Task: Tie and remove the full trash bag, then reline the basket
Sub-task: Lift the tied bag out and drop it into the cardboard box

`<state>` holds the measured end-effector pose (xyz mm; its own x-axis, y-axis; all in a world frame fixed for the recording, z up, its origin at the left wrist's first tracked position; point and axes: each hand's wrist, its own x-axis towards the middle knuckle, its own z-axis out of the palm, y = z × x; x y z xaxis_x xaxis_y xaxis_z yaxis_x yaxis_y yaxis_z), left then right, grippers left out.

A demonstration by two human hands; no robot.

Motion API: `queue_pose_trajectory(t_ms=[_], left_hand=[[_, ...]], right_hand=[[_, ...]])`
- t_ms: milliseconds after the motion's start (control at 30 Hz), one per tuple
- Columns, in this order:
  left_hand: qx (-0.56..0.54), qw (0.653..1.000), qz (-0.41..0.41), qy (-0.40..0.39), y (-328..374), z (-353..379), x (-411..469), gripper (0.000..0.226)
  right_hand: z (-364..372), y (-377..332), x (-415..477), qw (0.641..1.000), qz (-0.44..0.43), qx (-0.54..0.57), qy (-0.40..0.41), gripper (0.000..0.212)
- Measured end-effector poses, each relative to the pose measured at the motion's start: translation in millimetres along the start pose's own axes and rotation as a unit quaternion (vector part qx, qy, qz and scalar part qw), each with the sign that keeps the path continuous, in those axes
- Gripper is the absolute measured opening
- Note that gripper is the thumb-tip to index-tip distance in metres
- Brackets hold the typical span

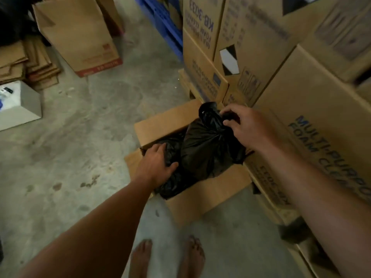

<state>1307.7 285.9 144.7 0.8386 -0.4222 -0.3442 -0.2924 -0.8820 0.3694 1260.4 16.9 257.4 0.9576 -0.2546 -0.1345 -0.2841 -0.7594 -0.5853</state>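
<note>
Trash bag (pixel 202 151) in cardboard box (pixel 192 199); stacked cartons (pixel 313 109) crowd right; right fingers (pixel 230 123) pinch knot, left hand (pixel 156 165) flat.

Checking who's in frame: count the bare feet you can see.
2: left foot and right foot, side by side on the concrete floor at bottom centre.

One black trash bag (pixel 202 151) sits in one open cardboard box (pixel 192 193). Two hands show, the left hand (pixel 158 167) and right hand (pixel 245 127), and two bare feet (pixel 166 257) near.
</note>
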Motion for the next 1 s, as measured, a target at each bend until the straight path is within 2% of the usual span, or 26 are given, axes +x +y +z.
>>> queue_pose_trajectory(t_ms=[133,333,533,633,733,900,1000], left_hand=[[0.019,1.0,-0.008,-0.023,-23.8,38.0,39.5,0.088],[0.022,0.998,-0.011,-0.051,-44.2,62.6,69.7,0.088],[0.029,0.998,-0.005,-0.05,-48.8,48.2,65.5,0.085],[0.02,0.998,0.015,-0.05,-38.5,22.0,59.7,0.079],[0.031,0.996,0.058,-0.059,-21.8,-11.3,51.8,0.071],[0.097,0.976,0.179,-0.076,34.1,-80.3,29.5,0.062],[0.149,0.95,0.259,-0.09,94.7,-124.1,11.9,0.064]], right_hand=[[43.2,28.2,31.3,0.999,0.042,0.002,-0.017,0.024],[85.6,44.6,52.8,0.996,0.081,0.007,0.047,0.021],[78.7,24.3,48.5,0.994,0.112,-0.012,0.008,0.048],[62.5,8.0,35.6,0.993,0.113,-0.021,0.001,0.05],[41.7,-7.2,17.8,0.988,0.146,-0.049,0.001,0.045],[-8.9,-32.8,-44.6,0.973,0.231,-0.021,-0.001,0.04],[-58.4,-48.3,-104.4,0.957,0.285,-0.045,0.021,0.051]])
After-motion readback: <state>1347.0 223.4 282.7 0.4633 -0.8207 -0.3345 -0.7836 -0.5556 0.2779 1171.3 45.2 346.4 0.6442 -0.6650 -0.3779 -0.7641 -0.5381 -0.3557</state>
